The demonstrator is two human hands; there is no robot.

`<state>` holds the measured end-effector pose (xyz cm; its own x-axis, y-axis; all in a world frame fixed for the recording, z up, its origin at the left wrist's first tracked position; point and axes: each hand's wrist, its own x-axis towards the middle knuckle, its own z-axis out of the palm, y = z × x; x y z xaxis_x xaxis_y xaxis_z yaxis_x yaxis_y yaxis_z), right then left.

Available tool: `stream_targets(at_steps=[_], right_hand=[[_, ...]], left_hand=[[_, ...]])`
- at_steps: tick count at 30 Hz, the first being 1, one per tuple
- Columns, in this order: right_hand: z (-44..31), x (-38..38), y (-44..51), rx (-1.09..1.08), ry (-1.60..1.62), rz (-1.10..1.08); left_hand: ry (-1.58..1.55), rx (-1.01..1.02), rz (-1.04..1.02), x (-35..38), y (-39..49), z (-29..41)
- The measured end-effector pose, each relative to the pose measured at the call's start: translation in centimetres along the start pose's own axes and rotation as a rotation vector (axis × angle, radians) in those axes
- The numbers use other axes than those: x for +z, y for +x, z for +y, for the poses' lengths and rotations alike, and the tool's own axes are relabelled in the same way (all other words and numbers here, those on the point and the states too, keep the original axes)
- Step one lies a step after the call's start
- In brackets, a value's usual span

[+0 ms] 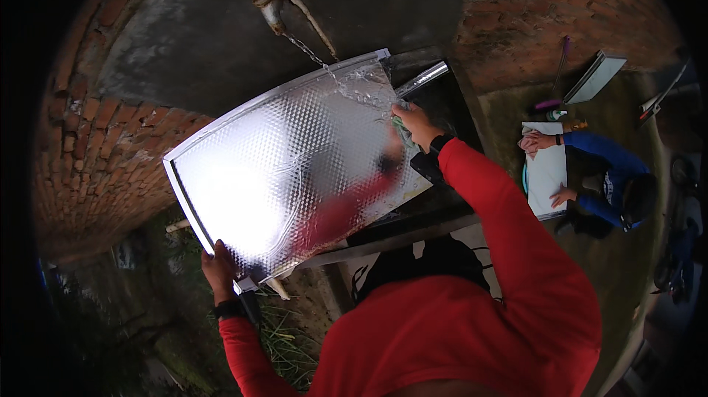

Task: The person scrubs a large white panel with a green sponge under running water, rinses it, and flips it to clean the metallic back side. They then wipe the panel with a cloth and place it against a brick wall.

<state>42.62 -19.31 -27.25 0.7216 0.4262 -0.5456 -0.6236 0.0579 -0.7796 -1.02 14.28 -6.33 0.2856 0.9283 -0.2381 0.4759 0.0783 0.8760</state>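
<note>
A shiny textured metal panel [332,137] with a pale frame along its left and far sides lies slanted over a dark sink [462,120]. My left hand [220,272] grips its near left corner. In my right hand [415,124] is a green cloth [399,127], held at the panel's right edge. Water runs from a worn metal tap [272,9] onto the panel's far right part and spreads across the surface. A shiny metal tube [423,79] sticks out behind the panel, beyond my right hand.
Brick walls [105,164] stand left and right. At the right a person in blue [614,175] presses a pink cloth [531,142] on a white panel [545,175]. Another framed panel [594,77] leans behind, near a purple-handled tool [561,62]. Grass [285,341] grows below the sink.
</note>
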Motion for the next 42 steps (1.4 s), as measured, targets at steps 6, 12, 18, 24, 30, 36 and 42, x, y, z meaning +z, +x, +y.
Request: stream_targets(at_steps=[6,12,18,24,30,36,42], right_hand=[[0.8,1.5,0.4,-0.119,0.088,0.032],[0.3,1.7,0.0,-0.139,0.044,0.157],[0.8,1.4,-1.4,-0.151,-0.015,0.119],[3.7,2.2,-2.6,-0.167,-0.265,0.26],[6.6,2.2,-3.2,0.016,-0.304,0.181],[7.2,3.7,-3.0,0.086,-0.281,0.086],[7.4,4.6,-2.4,0.005,-0.293,0.177]], left_hand=[[0.066,0.071,0.012,-0.4,-0.1,0.6],[0.013,0.099,0.031,-0.4,1.0,-0.6],[0.029,0.095,0.019,-1.0,1.7,-1.3],[0.108,0.034,-0.061,-4.0,1.9,-0.9],[0.071,-0.064,-0.099,-6.3,2.3,-2.4],[0.174,-0.074,-0.034,-7.6,2.0,-3.0],[0.091,-0.09,-0.051,-7.8,2.1,-2.9]])
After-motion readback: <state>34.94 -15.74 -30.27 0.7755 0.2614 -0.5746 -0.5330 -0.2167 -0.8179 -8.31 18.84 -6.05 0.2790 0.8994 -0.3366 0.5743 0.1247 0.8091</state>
